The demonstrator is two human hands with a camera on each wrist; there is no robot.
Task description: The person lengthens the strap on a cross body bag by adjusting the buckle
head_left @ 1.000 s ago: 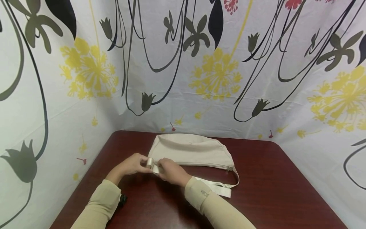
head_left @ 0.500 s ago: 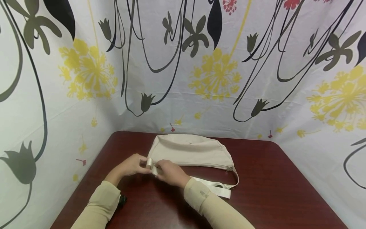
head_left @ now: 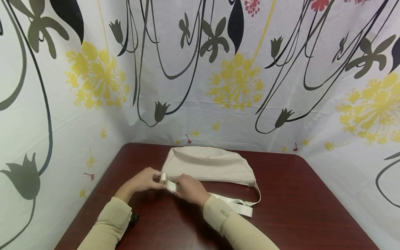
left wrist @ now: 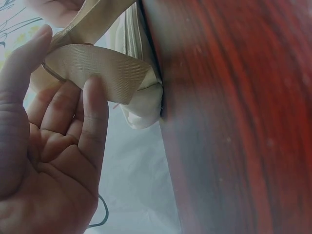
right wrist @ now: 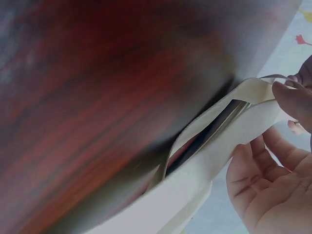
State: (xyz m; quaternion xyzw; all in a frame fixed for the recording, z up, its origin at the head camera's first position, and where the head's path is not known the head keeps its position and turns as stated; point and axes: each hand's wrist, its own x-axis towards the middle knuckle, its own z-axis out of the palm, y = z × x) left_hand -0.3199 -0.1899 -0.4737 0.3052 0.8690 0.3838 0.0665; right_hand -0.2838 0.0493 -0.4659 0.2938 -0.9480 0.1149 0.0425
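Observation:
A cream shoulder bag [head_left: 209,163] lies on the dark red table, its zipper edge facing me. At its left corner my left hand [head_left: 143,180] holds the looped end of the bag's strap [left wrist: 109,68] between thumb and fingers. A thin metal buckle [left wrist: 52,72] shows at that loop in the left wrist view. Just to the right, my right hand [head_left: 190,189] pinches the strap, and a short flat stretch of webbing spans between the hands. In the right wrist view the strap runs double past the right fingers [right wrist: 239,168].
The rest of the strap [head_left: 240,208] trails on the table [head_left: 297,208] beneath the right forearm and joins the bag's right corner. A small black object [head_left: 133,218] shows beside the left cuff. Patterned white cloth [head_left: 187,86] hangs behind and at both sides.
My right hand has shifted slightly to the right along the strap, so more webbing shows between the hands. My left hand and the bag stay in place.

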